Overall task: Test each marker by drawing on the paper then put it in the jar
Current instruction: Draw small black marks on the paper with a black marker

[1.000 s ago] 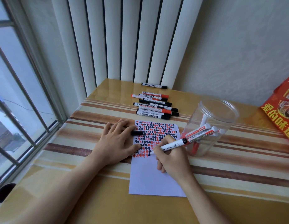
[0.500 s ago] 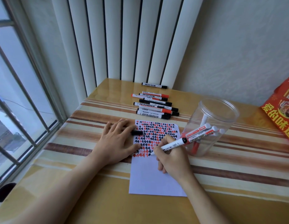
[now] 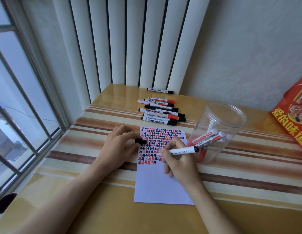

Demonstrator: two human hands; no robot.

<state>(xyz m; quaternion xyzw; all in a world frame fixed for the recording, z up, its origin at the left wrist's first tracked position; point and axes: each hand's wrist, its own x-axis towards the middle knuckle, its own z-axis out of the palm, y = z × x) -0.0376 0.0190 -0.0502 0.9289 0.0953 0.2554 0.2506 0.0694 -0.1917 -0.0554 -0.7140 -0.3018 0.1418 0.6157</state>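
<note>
Little has changed since the earlier pictures: the right hand (image 3: 179, 163) still pinches the uncapped white marker (image 3: 182, 151) in a writing grip, its tip on the paper (image 3: 161, 184) at the lower right of the block of red and black scribbles, with only a slight shift of the tip along the bottom rows. The left hand (image 3: 119, 147) stays flat on the left edge of the sheet, fingers fairly straight and spread, with the black cap (image 3: 141, 141) caught between thumb and forefinger; how firmly it is held cannot be told. The paper lies on the striped table (image 3: 248, 174) near the middle of its front part, and the lower half of the sheet is unmarked. The clear jar (image 3: 219, 132) stands upright just to the right of the paper, open at the top, holding several capped markers that lean inside it; the marker's rear end overlaps the jar's wall in this view. The untested markers (image 3: 161, 114) lie in a loose row beyond the paper toward the back edge, one of them reading "WHITEBOARD MARKER", and a single one lies apart at the blinds (image 3: 130, 41). A red packet (image 3: 293, 114) with large yellow Chinese characters sits at the right edge. A window (image 3: 20, 102) runs along the left edge.
</note>
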